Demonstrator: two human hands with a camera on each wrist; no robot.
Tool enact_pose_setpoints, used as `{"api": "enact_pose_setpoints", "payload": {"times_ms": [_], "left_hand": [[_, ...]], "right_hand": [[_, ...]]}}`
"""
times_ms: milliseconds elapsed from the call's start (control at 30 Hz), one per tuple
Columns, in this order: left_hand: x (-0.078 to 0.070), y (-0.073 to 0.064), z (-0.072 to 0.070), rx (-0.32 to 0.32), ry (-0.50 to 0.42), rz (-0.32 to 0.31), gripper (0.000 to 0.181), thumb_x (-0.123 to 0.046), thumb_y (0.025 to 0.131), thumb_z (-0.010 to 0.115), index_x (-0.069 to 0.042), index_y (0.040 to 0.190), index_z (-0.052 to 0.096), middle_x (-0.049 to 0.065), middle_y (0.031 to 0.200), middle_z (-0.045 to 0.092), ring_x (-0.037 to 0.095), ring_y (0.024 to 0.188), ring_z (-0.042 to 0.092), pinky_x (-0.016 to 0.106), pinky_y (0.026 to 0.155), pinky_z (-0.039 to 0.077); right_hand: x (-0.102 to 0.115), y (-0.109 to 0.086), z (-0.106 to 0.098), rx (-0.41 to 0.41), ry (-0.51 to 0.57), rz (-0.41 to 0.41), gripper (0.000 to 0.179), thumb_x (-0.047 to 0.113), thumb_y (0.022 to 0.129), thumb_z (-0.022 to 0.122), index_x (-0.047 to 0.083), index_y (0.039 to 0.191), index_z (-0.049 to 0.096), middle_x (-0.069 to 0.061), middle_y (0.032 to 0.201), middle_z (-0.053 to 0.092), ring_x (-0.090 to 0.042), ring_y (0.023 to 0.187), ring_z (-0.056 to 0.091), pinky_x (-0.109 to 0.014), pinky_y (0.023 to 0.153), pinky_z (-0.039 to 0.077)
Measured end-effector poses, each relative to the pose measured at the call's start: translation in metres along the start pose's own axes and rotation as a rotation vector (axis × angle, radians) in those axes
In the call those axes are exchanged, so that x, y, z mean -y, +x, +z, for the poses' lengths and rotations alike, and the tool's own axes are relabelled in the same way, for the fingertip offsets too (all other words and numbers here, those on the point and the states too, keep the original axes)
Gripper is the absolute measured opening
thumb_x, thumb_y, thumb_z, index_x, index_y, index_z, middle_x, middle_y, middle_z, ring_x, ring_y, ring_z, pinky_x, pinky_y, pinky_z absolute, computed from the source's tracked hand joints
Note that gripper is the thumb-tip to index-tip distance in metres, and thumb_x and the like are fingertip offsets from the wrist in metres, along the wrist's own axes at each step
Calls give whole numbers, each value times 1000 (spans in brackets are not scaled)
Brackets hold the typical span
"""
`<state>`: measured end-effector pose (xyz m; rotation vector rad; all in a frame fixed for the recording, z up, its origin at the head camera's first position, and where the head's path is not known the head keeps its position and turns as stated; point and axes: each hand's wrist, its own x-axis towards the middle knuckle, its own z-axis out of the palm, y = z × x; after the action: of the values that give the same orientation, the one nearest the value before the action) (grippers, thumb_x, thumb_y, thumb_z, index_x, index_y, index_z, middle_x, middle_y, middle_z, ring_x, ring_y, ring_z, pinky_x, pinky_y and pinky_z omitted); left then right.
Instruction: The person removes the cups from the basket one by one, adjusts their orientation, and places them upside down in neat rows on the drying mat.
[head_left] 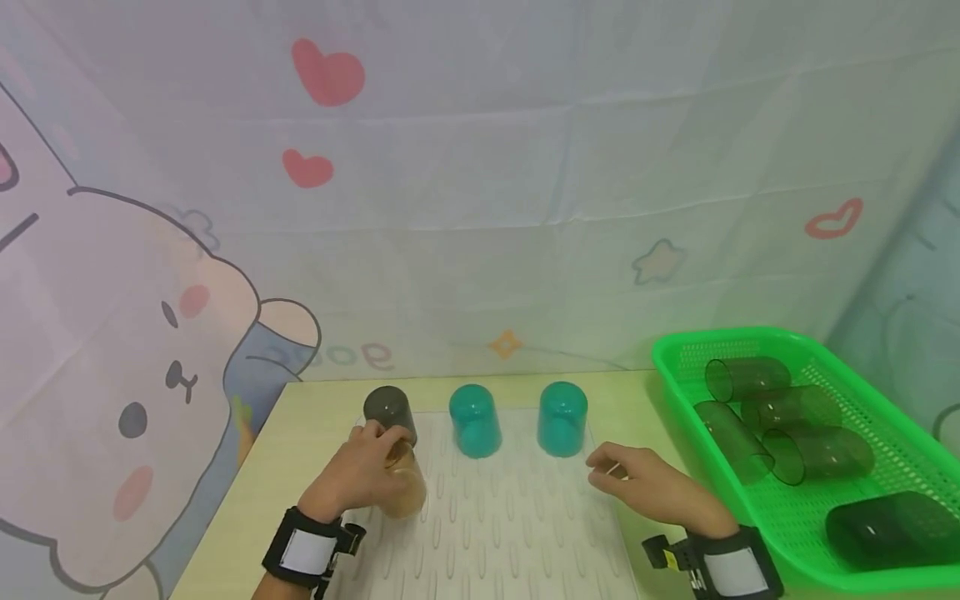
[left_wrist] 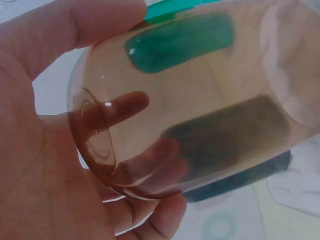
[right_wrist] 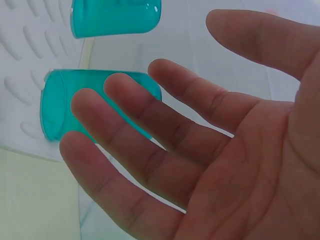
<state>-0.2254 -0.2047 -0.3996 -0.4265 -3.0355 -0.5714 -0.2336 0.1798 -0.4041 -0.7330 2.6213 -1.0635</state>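
My left hand (head_left: 360,471) grips a clear amber cup (head_left: 407,492) from above, thumb and fingers curled round its closed end. The cup is bottom up, close over a white ribbed drying mat (head_left: 517,517). Right behind it an upside-down dark grey cup (head_left: 387,406) stands at the mat's back left. Two upside-down teal cups, a middle one (head_left: 474,421) and a right one (head_left: 562,419), complete that back row. My right hand (head_left: 652,483) holds nothing, its fingers loosely bent beside the right teal cup. In the right wrist view the palm (right_wrist: 260,165) faces the camera, fingers spread.
A green plastic basket (head_left: 731,337) stands to the right, with several smoky translucent cups (head_left: 821,454) and a darker cup (head_left: 892,529) lying on their sides in it. Pale yellow tabletop (head_left: 285,442) borders the mat. Behind hangs a printed curtain (head_left: 480,275).
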Motion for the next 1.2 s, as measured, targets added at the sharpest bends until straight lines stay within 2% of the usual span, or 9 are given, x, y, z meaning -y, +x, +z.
{"api": "enact_pose_setpoints", "payload": {"times_ms": [267, 500, 833, 1067, 1200], "left_hand": [[8, -2, -2, -25, 27, -38, 51, -26, 76, 76, -11, 121, 58, 20, 114, 49, 37, 100, 47, 48, 70, 48], [18, -5, -4, -9, 24, -62, 52, -26, 75, 77, -11, 121, 57, 16, 106, 48, 34, 95, 46, 46, 67, 46], [22, -7, -5, 14, 6, -92, 52, -23, 76, 78, -9, 121, 57, 19, 110, 49, 36, 98, 46, 48, 69, 47], [23, -7, -4, 21, -5, -85, 62, -26, 75, 79, -7, 128, 54, 22, 116, 49, 38, 102, 46, 50, 72, 47], [23, -7, -5, 19, -33, -75, 58, -27, 79, 76, -6, 128, 54, 22, 120, 48, 39, 106, 46, 51, 75, 47]], "right_hand": [[-1, -1, 0, 4, 3, -25, 27, 29, 96, 56, 6, 110, 60, -6, 106, 62, -28, 95, 59, -38, 74, 48], [-2, 0, 1, 16, 15, -27, 28, 30, 96, 55, 6, 110, 59, -9, 108, 61, -29, 95, 58, -38, 74, 48], [-2, -1, 1, 24, 23, -24, 27, 29, 96, 55, 5, 110, 59, -9, 108, 61, -30, 96, 58, -38, 73, 48], [-2, -3, 0, 15, 10, -32, 28, 28, 96, 55, 5, 111, 59, -11, 109, 61, -31, 96, 59, -38, 73, 49], [-2, -5, -1, 21, 10, -24, 29, 28, 97, 55, 4, 112, 59, -9, 108, 62, -31, 96, 59, -38, 74, 49]]}}
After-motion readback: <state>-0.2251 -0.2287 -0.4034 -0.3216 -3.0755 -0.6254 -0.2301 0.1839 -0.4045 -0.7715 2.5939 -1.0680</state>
